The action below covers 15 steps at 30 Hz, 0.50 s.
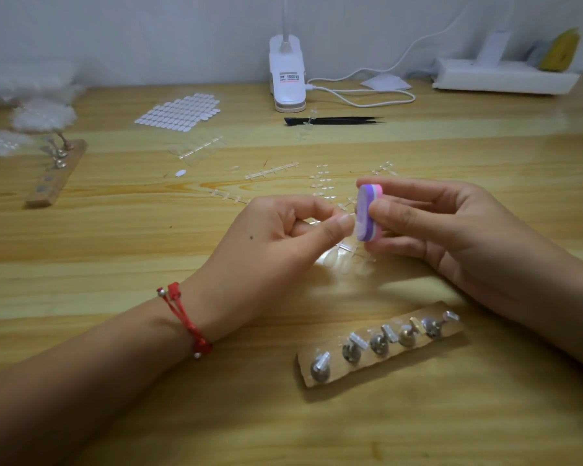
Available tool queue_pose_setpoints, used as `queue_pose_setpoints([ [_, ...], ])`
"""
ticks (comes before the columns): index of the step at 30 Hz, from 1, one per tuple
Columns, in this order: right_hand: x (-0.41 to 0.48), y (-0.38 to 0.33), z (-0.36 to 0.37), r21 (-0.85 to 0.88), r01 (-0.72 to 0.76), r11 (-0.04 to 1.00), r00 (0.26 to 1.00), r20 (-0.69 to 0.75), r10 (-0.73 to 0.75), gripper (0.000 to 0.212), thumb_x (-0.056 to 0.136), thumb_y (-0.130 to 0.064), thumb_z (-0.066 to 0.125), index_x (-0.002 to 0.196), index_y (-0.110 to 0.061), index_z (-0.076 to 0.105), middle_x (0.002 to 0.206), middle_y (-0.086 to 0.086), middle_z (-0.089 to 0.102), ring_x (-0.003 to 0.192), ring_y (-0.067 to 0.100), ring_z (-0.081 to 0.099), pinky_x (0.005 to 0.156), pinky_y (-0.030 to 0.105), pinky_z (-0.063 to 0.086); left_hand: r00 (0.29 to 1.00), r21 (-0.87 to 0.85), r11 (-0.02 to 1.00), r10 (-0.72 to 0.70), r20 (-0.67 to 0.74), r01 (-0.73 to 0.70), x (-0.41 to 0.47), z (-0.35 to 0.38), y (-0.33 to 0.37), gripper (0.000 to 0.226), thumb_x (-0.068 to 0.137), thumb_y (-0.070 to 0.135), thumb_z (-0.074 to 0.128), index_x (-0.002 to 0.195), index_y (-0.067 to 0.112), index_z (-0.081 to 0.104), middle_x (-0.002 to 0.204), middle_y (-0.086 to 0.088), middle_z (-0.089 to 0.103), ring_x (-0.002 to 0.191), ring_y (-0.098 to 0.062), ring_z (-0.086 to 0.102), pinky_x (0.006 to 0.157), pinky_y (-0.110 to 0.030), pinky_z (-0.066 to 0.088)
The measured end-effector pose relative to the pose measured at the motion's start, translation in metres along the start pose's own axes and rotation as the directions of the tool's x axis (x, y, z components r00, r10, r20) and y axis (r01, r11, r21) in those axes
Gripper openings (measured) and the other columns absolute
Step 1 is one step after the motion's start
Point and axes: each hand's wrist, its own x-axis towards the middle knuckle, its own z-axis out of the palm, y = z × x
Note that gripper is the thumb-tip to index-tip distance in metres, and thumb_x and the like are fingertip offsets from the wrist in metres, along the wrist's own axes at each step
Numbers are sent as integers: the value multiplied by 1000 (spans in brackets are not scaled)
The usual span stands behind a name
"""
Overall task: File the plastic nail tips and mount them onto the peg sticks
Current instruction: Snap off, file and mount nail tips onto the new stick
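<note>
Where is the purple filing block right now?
Head view, right of centre: the filing block is held in the right hand, against the nail tip pinched by the left hand, beyond the peg board.

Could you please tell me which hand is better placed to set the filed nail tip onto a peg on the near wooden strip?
Probably left. The left hand already pinches the clear nail tip, while the right hand is occupied gripping the buffer block. The peg strip lies just below both hands.

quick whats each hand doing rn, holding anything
Left hand: pinches what looks like a clear nail tip, thumb and forefinger curled.
Right hand: grips the purple and pink filing block.
</note>
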Motion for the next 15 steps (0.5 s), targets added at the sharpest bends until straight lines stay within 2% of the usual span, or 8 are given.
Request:
queue_pose_setpoints([
  [7, 1, -5, -3, -40, -77, 996, 993, 89, 80, 39, 59, -22, 76, 98, -18, 77, 91, 9, 76, 76, 13, 73, 64, 20, 56, 1000, -6, 1000, 0, 4, 0, 0, 0, 0, 18, 86, 28, 61, 78, 13, 68, 44, 10, 26, 41, -5, 19, 41, -16, 19],
  [13, -1, -2, -1, -35, -40, 999, 998, 51, 41, 39, 56, -24, 76, 95, -19, 78, 89, 7, 77, 75, 13, 73, 62, 18, 56, 999, -16, 1000, -7, 31, 8, 1, -1, 1, 17, 87, 26, 61, 76, 15, 67, 45, 8, 26, 42, -6, 18, 40, -15, 18],
  [15, 0, -4, -2, -45, -65, 997, 994, 82, 68, 38, 58, -21, 75, 96, -18, 78, 89, 8, 77, 74, 13, 72, 62, 19, 56, 999, -29, 1000, -7, 34, 8, 1, -2, 1, 17, 86, 26, 61, 75, 15, 68, 46, 5, 26, 43, -7, 19, 41, -16, 18],
])
